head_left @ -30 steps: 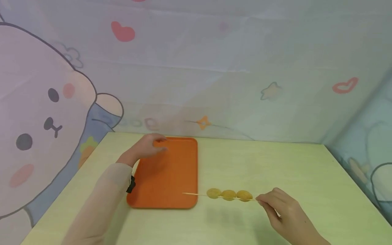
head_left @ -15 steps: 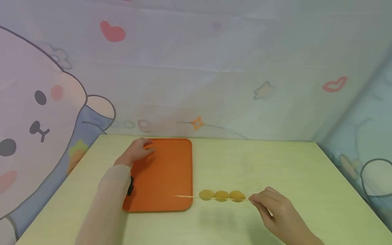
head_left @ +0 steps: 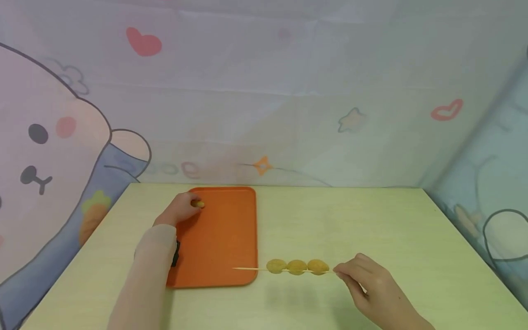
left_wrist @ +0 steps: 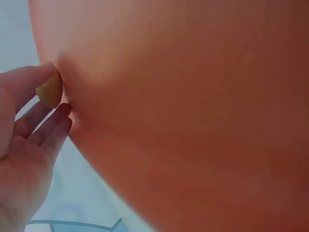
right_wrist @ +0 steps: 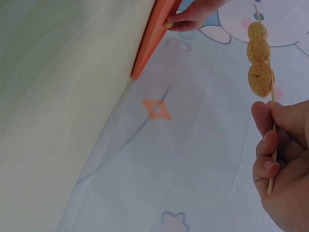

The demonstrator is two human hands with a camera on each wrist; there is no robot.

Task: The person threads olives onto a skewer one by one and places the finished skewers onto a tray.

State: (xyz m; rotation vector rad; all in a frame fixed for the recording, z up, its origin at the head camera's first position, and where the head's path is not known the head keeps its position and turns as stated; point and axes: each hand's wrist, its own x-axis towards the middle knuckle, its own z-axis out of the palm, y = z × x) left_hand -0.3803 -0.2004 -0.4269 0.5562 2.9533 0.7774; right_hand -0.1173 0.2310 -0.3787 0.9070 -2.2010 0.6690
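Note:
My right hand [head_left: 373, 286] pinches the bare end of a thin wooden skewer [head_left: 249, 268] that lies level above the table. Three golden-brown oval food balls [head_left: 297, 267] are threaded on it; the pointed tip reaches over the near right corner of the orange tray [head_left: 222, 233]. At the tray's far left, my left hand [head_left: 184, 206] pinches a loose golden-brown ball [head_left: 200, 204] between thumb and fingers. In the left wrist view, that ball [left_wrist: 49, 88] is close to the tray surface; whether it touches cannot be told. The right wrist view shows the skewer's end running through the curled right fingers.
A pale yellow-green table [head_left: 330, 220] carries the tray on its left side. Behind it hangs a printed cloth [head_left: 288, 91] with hearts and a cartoon bear. A black strap [head_left: 176, 254] sits at the left wrist.
My left hand's fingers have closed on a loose ball at the tray's far left. The whole scene has shifted left in view. The right hand keeps hold of the skewer.

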